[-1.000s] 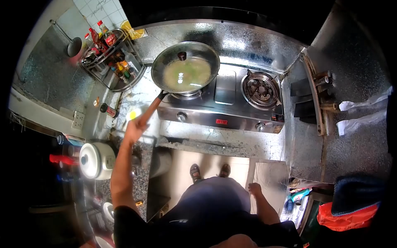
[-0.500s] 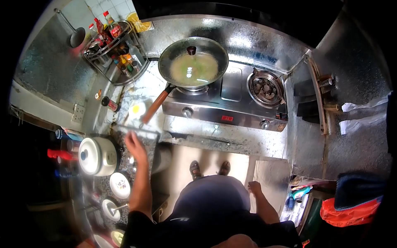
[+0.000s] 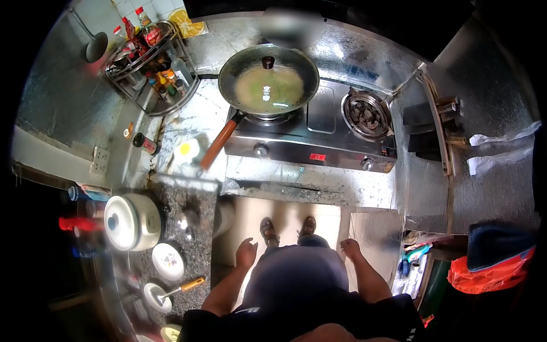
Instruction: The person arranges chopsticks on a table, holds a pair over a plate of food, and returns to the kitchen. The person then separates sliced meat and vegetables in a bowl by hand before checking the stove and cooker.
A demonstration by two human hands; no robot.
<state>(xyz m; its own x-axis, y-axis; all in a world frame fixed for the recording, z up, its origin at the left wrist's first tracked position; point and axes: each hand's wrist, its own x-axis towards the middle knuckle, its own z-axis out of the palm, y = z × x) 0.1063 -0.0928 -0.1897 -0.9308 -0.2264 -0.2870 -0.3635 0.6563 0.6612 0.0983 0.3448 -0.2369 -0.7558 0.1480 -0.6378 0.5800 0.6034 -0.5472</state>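
My left hand (image 3: 247,252) hangs beside my body above the floor, near the counter edge, its fingers loosely bent and holding nothing. On the other side, my right hand (image 3: 350,249) hangs low with relaxed, slightly parted fingers, also without anything in it. Ahead of both, a wok (image 3: 221,139) with a wooden handle stands on the left burner. A glass lid (image 3: 268,85) with a dark knob covers it, and pale greenish food shows through. A spatula (image 3: 191,284) with a wooden handle rests across a small plate (image 3: 154,302) on the left counter.
The gas stove (image 3: 296,147) has a bare right burner (image 3: 364,115). A white rice cooker (image 3: 142,222) and a patterned dish (image 3: 168,262) stand on the left counter. A bottle rack (image 3: 152,108) fills the back-left corner. A small seasoning jar (image 3: 146,143) stands near the wall.
My left hand has drawn back from over the left counter to beside my body, uncovering the spatula's handle. My right hand stays low at my side. The view has shifted slightly.
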